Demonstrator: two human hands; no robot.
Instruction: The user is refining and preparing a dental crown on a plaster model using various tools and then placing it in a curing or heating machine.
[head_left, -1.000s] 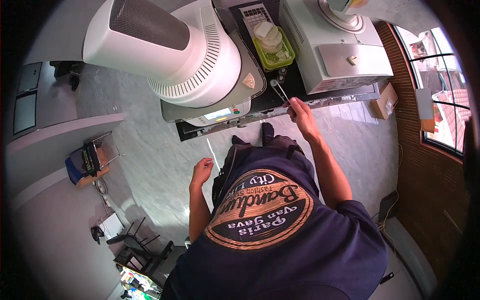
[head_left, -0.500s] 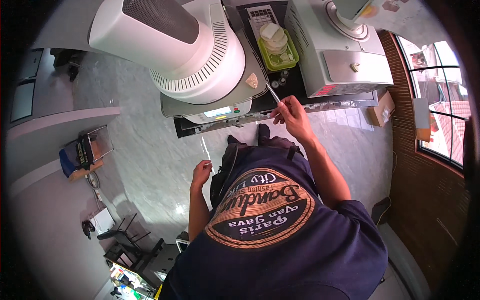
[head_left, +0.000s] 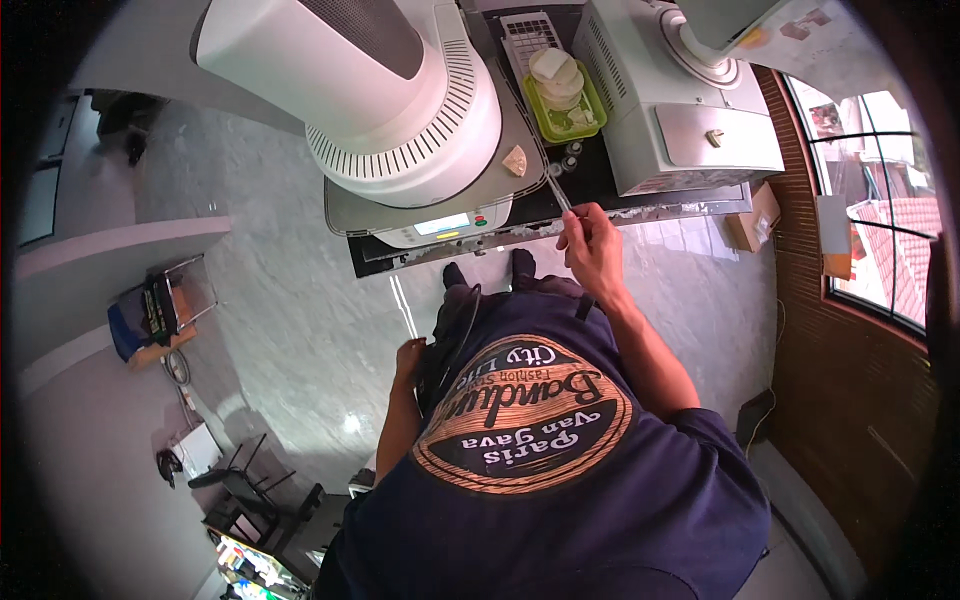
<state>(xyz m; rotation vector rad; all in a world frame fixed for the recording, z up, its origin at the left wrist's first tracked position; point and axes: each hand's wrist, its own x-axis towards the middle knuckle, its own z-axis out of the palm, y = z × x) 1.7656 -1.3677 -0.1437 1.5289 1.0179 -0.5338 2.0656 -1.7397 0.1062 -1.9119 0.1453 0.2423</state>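
My right hand [head_left: 594,245] is closed round a slim silver tool [head_left: 561,195] shaped like tweezers. The tool's tip reaches over the front right edge of a flat grey plate [head_left: 375,218]. On that plate, left of the tip, lies a small beige and pinkish piece [head_left: 515,161], apart from the tool. The plate belongs to a white, round-topped furnace-like machine [head_left: 420,160] with a small lit screen. My left hand [head_left: 410,357] hangs low beside my hip, against dark clothing, and its fingers are mostly hidden.
Right of the plate, a green tray [head_left: 572,132] holds stacked pale round pieces, with a few small jars [head_left: 570,160] in front. A grey metal box-shaped machine [head_left: 700,130] stands further right. The dark counter's worn front edge [head_left: 640,211] runs before me. A cardboard box [head_left: 755,215] sits below the window.
My left hand has moved lower and in against my hip. My right hand and the tool have shifted slightly in view, and the tool stays in the fingers.
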